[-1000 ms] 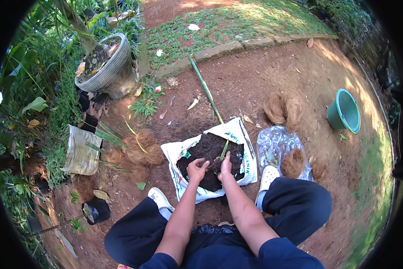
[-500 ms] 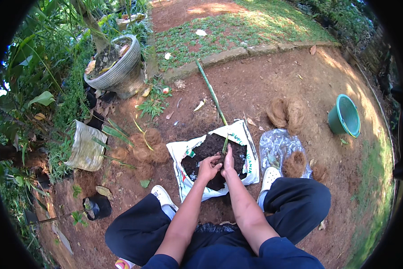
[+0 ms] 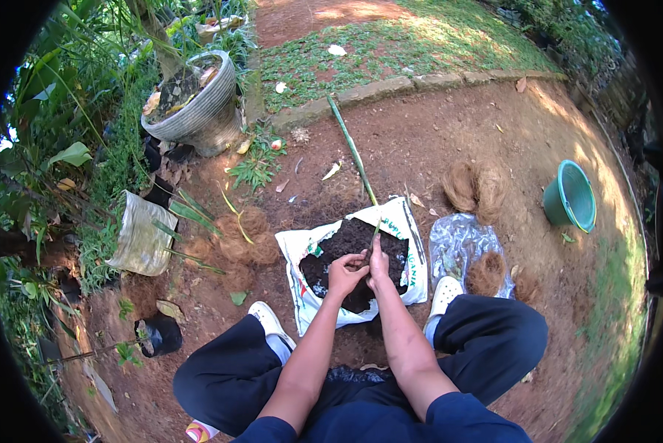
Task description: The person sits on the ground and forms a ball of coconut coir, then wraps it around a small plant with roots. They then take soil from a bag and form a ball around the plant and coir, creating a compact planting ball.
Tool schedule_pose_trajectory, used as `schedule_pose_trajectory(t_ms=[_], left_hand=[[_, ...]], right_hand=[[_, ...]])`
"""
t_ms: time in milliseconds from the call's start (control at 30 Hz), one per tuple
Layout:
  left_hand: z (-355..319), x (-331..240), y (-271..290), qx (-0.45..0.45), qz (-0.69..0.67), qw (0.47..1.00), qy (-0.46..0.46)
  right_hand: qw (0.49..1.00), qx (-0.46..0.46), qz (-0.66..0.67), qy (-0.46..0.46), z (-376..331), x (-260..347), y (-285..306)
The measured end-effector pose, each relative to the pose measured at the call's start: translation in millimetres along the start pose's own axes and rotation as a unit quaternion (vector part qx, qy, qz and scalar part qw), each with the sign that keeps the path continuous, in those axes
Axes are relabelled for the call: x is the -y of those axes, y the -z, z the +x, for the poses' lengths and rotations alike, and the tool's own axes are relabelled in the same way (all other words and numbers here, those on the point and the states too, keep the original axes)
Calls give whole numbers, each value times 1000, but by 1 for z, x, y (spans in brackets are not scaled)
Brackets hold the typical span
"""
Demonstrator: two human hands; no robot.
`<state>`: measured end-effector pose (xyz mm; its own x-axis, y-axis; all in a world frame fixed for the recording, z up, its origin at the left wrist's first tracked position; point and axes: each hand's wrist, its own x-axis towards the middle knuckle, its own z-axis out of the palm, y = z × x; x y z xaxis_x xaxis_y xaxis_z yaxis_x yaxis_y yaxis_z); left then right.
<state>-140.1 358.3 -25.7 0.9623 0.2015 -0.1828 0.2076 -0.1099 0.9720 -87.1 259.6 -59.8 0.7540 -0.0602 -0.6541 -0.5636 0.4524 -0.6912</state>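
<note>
Sack [image 3: 293, 267], white, centre of frame, lying on the ground between the shoes [image 3: 445, 292], its upper face opened wide, apparently so that both hands reach the contents without lifting it. Soil [image 3: 339, 242], dark and loose, exposed in the opening. Shoot [image 3: 377, 235], slim and green, above the soil, tip toward the top of the frame; its lower end is hidden by the hands. Right hand [image 3: 378, 267]: fingers closed along the shoot, likely to steady it. Left hand [image 3: 346, 274]: fingers curled in against the right hand near the shoot's hidden base; whether they grip anything cannot be told. Stalk [image 3: 353, 151], green, on the ground above the sack. Fibre [image 3: 473, 187], brown, in clumps right of centre, another heap left; clear plastic [image 3: 449, 240] beside the sack, seemingly kept near for easy reach. Bucket [image 3: 569, 196], green, tilted, far right, well apart. Pot [image 3: 197, 111], ribbed, upper left. Differences from one second ago: hands, then apart with the shoot showing between them, now meet; less of the shoot shows; the whole view has slid slightly, carrying pot and sack rightward.
</note>
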Motion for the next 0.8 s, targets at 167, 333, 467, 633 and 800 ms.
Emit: schedule_pose_trajectory(t_ms=[167,333,467,633,800], left_hand=[[13,2,-4,-168,-51,980,90],[26,-1,-17,-154,-173,965,120],[22,0,-19,-46,-296,927,226],[14,2,-23,40,-413,868,273],[14,3,-25,15,-383,875,295]], right_hand=[[994,0,94,-60,-14,12,-8],[998,14,5,-54,-32,-2,-26],[988,-31,-148,36,-34,-2,-26],[918,-122,-317,202,-37,0,-24],[888,-239,-293,261,-43,-6,-28]])
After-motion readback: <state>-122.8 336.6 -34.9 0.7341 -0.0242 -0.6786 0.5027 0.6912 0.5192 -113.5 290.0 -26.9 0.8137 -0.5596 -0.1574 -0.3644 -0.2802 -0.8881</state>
